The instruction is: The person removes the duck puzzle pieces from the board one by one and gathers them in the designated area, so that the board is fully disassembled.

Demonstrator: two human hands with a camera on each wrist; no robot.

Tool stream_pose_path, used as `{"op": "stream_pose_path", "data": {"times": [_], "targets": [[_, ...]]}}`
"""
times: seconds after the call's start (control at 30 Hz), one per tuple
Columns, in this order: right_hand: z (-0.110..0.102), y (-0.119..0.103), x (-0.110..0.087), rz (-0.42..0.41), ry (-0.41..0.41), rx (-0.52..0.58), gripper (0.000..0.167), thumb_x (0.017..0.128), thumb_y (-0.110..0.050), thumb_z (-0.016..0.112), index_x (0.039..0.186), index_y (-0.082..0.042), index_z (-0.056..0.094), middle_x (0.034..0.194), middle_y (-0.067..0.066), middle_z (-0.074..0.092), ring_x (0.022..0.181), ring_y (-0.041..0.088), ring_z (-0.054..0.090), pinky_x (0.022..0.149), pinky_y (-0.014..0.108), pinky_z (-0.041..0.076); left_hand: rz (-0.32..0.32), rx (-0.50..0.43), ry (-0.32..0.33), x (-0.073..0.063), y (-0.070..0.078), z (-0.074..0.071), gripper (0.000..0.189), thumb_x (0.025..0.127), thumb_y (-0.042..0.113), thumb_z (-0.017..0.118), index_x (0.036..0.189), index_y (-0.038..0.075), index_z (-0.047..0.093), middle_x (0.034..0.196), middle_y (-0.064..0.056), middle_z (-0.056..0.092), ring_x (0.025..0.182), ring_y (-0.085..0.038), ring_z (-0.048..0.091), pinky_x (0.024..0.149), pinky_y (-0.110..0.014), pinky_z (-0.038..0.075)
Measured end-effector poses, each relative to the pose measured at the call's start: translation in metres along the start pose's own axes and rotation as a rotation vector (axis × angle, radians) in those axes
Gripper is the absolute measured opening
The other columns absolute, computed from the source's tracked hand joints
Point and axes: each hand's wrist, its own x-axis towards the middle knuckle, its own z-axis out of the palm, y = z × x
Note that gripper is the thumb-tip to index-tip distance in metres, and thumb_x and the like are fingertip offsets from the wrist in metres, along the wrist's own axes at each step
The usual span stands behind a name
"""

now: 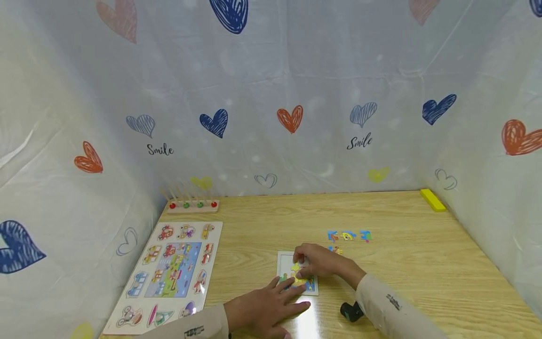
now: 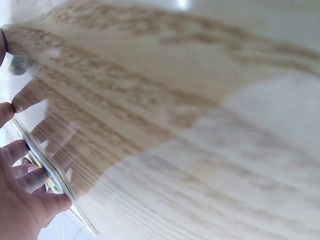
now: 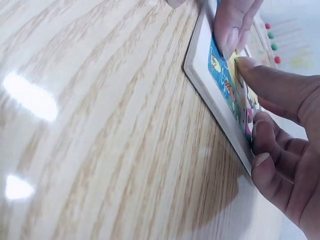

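Note:
A small jigsaw puzzle in a white-framed tray lies flat on the table, partly filled with blue, green and yellow pieces. My left hand spreads its straight fingers over the tray's near left part, fingertips on the puzzle; the left wrist view shows these fingers across the tray's edge. From the far right side my right hand reaches over the tray, holding a yellow puzzle piece between thumb and forefinger. In the right wrist view, the thumb touches the yellow part while the other fingers curl at the frame.
Several loose puzzle pieces lie behind the right hand. A large vehicle puzzle board is at left, with a peg rack with beads behind it. A yellow block sits far right, and a black object is under the right wrist.

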Motion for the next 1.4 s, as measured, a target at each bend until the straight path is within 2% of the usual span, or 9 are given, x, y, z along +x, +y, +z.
{"op": "stream_pose_path", "data": {"times": [0.17, 0.57, 1.4], "targets": [[0.0008, -0.0011, 0.0011, 0.015, -0.006, -0.018, 0.026, 0.088, -0.029, 0.080, 0.104, -0.017, 0.064, 0.096, -0.006, 0.057, 0.086, 0.013, 0.053, 0.076, 0.027, 0.046, 0.004, -0.010, 0.021, -0.0005, 0.0003, 0.0016, 0.070, 0.103, 0.063, 0.033, 0.161, 0.026, 0.023, 0.168, -0.008, 0.019, 0.151, -0.036, 0.028, 0.111, -0.053, 0.041], [0.0005, -0.0037, 0.0016, 0.027, -0.010, -0.041, 0.025, 0.087, -0.027, 0.080, 0.103, -0.017, 0.063, 0.094, -0.006, 0.056, 0.083, 0.010, 0.051, 0.075, 0.026, 0.046, 0.005, -0.012, 0.000, 0.0010, 0.0001, 0.0044, 0.071, 0.102, 0.065, 0.030, 0.162, 0.027, 0.020, 0.169, -0.008, 0.017, 0.152, -0.036, 0.025, 0.112, -0.052, 0.040], [-0.0009, -0.0011, 0.0055, 0.005, -0.005, 0.003, 0.022, 0.088, -0.023, 0.079, 0.100, -0.017, 0.062, 0.094, -0.005, 0.058, 0.085, 0.013, 0.054, 0.075, 0.025, 0.046, -0.007, 0.037, -0.019, -0.0001, 0.0021, 0.0028, 0.073, 0.102, 0.066, 0.024, 0.162, 0.026, 0.018, 0.169, -0.009, 0.014, 0.152, -0.034, 0.026, 0.115, -0.045, 0.038]]}}
